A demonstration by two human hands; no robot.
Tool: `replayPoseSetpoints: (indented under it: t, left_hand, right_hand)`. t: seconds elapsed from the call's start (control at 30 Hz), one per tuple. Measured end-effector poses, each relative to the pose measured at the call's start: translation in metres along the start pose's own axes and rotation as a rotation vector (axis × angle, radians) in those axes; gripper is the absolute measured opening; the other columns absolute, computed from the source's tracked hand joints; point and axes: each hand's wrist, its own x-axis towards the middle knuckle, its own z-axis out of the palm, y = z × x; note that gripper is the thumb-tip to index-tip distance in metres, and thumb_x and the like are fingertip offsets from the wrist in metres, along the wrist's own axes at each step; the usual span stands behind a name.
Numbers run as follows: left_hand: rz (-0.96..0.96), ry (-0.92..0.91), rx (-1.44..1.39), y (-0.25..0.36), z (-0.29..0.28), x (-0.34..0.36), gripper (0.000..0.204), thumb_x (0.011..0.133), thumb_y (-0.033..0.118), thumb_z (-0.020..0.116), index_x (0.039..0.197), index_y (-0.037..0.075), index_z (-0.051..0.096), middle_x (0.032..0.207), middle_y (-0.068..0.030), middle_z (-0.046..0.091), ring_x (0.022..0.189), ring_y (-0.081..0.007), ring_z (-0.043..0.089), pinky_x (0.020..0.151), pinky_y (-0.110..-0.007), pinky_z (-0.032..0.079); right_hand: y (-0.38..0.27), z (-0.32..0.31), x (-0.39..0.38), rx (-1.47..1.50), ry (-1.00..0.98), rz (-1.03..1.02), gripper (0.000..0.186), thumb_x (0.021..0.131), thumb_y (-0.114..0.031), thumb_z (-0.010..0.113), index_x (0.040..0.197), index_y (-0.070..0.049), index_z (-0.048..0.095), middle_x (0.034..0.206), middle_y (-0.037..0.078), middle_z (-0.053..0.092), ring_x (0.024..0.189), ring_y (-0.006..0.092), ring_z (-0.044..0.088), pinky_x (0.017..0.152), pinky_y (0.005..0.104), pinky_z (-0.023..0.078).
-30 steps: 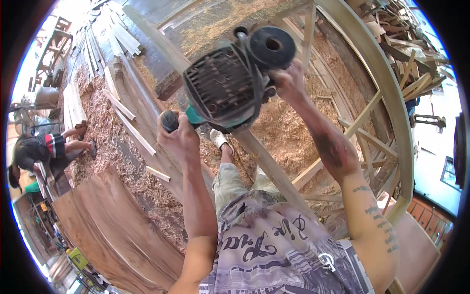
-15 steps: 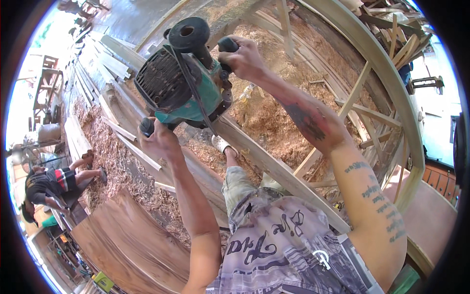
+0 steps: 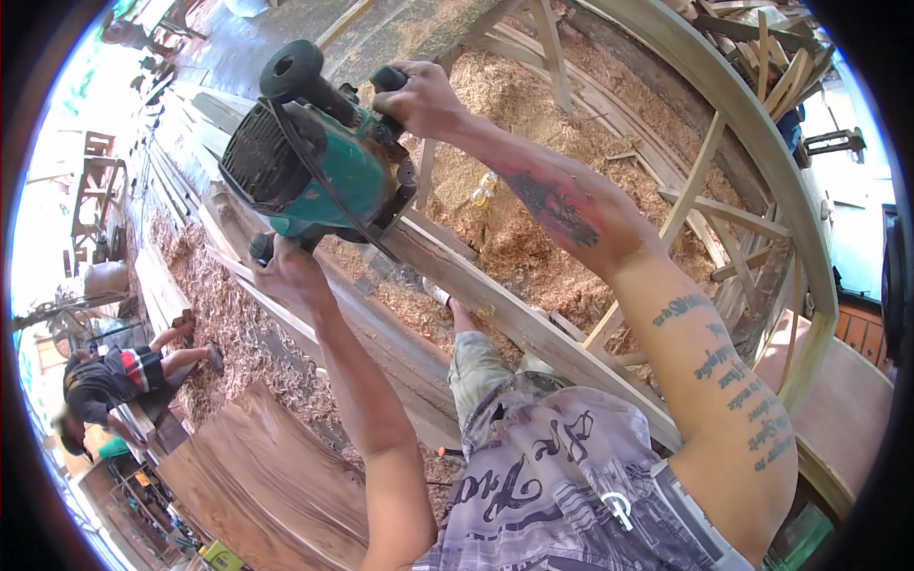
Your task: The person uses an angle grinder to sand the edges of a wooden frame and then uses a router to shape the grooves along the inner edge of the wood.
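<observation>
A teal and black plunge router [image 3: 347,186] with two side handles is held out at arm's length. My left hand [image 3: 293,276] is closed round its near-left black knob handle. My right hand [image 3: 428,100] wraps the knob on the far side. The router sits at the far visible stretch of a long pale wooden beam [image 3: 533,328], which runs from there toward my right side. Its body hides that part of the beam, and I cannot see the cutter. A dark cord hangs across the router's housing.
Wood shavings [image 3: 505,105] cover the ground around the beam. A curved wooden frame [image 3: 752,124] with cross braces stands at the right. A broad brown wood slab [image 3: 267,476] lies at lower left. Another person [image 3: 114,381] crouches at the far left. A clear plastic bottle [image 3: 486,188] lies among shavings.
The router has moved to the left and slightly farther off, with both my hands still on its handles. The view has shifted a little as well.
</observation>
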Motion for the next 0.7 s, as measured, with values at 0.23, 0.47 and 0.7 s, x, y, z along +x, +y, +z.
replayPoseSetpoints:
  t: [0.23, 0.47, 0.7]
  left_hand:
    - [0.368, -0.126, 0.444, -0.04, -0.012, 0.044, 0.016, 0.085, 0.006, 0.064, 0.074, -0.004, 0.06, 0.073, -0.0032, 0.061, 0.062, -0.0115, 0.055, 0.057, -0.031, 0.047]
    - [0.25, -0.143, 0.22, -0.077, -0.021, 0.082, 0.019, 0.086, 0.011, 0.062, 0.071, -0.001, 0.062, 0.065, -0.0014, 0.06, 0.053, -0.0131, 0.054, 0.047, -0.032, 0.042]
    - [0.932, -0.083, 1.022, -0.102, -0.048, 0.138, 0.011, 0.08, 0.011, 0.068, 0.076, 0.002, 0.074, 0.069, -0.0092, 0.072, 0.053, -0.02, 0.067, 0.047, -0.033, 0.051]
  right_hand:
    - [0.011, 0.035, 0.018, -0.059, 0.01, -0.009, 0.01, 0.065, -0.024, 0.066, 0.066, -0.017, 0.059, 0.058, 0.004, 0.054, 0.074, 0.0253, 0.065, 0.071, 0.037, 0.053]
    - [0.021, 0.06, 0.026, -0.141, -0.025, 0.047, 0.011, 0.071, -0.023, 0.067, 0.081, -0.022, 0.074, 0.074, 0.002, 0.066, 0.085, 0.0216, 0.071, 0.073, 0.0369, 0.058]
    - [0.0, 0.068, 0.065, 0.778, -0.024, 0.731, 0.028, 0.075, -0.025, 0.068, 0.094, -0.006, 0.075, 0.09, 0.018, 0.074, 0.082, 0.0327, 0.072, 0.08, 0.0375, 0.058]
